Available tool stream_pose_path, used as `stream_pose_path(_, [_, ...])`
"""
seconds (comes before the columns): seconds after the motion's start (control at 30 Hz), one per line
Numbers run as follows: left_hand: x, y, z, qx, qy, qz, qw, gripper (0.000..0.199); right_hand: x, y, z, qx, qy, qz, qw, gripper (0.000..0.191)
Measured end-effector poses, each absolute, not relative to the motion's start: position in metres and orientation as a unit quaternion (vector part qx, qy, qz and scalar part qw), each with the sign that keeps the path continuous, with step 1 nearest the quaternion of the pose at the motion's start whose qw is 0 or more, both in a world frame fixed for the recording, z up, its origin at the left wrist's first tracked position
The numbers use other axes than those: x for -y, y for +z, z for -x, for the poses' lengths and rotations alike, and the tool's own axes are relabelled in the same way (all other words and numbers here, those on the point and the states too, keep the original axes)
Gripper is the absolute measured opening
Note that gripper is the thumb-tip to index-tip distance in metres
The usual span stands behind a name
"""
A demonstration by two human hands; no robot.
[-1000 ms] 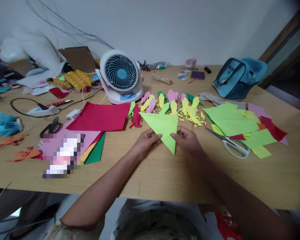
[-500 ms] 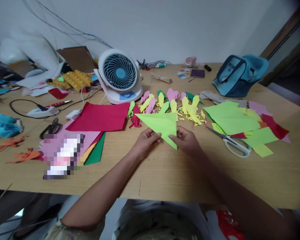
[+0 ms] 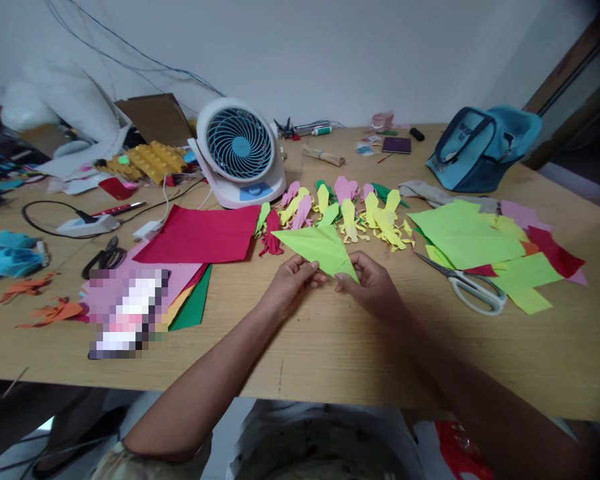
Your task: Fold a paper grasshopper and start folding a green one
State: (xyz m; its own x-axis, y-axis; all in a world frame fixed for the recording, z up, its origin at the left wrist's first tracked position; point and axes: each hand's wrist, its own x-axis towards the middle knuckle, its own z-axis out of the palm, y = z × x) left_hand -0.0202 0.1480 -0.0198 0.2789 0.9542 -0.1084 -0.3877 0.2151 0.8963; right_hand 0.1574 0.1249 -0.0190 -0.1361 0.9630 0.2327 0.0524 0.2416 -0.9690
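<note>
A folded light-green paper (image 3: 320, 248), roughly triangular with a long point toward the left, is held above the table between both hands. My left hand (image 3: 294, 283) pinches its lower edge between thumb and fingers. At its lower right corner, my right hand (image 3: 367, 277) grips the paper, thumb in front. Just behind the paper are several cut paper figures (image 3: 349, 220) in yellow, pink, green and red. To the right of my right hand lie white-handled scissors (image 3: 477, 293), partly open, beside light-green sheets (image 3: 467, 233).
A red sheet (image 3: 200, 233) lies left, over pink and green papers, near a blurred-out phone (image 3: 130, 317). Behind stands a white fan (image 3: 240, 150). A blue bag (image 3: 473, 150) is at the back right; a power strip (image 3: 87, 225) and cables are at the left.
The paper's right side, upright before, now slants down to the right, and a crease shows there. My right hand has shifted slightly with it. My left hand still holds the lower edge.
</note>
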Motion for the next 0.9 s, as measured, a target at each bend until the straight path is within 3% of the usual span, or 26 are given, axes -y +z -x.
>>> stream_pose_path(0.2, [-0.149, -0.022, 0.020, -0.374, 0.469, -0.389, 0.699, 0.046, -0.127, -0.019, -0.164, 0.653, 0.255, 0.474, 0.533, 0.009])
stream_pose_path(0.43, [-0.149, -0.014, 0.021, -0.355, 0.499, -0.393, 0.686, 0.047, -0.131, -0.020, -0.171, 0.711, 0.097, 0.430, 0.548, 0.022])
stream_pose_path(0.57, [-0.149, -0.014, 0.023, -0.349, 0.537, -0.413, 0.648, 0.062, -0.133, -0.021, -0.175, 0.719, 0.073, 0.418, 0.550, 0.026])
stream_pose_path(0.73, [-0.155, -0.013, 0.026, -0.341, 0.567, -0.491, 0.567, 0.095, -0.134, -0.022, -0.176, 0.723, 0.073, 0.418, 0.546, 0.028])
stream_pose_path(0.8, [-0.156, -0.012, 0.027, -0.334, 0.570, -0.521, 0.540, 0.089, -0.134, -0.020, -0.177, 0.730, 0.077, 0.407, 0.544, 0.029])
stream_pose_path(0.9, [-0.155, -0.011, 0.028, -0.334, 0.565, -0.549, 0.518, 0.066, -0.134, -0.018, -0.181, 0.746, 0.084, 0.387, 0.536, 0.029])
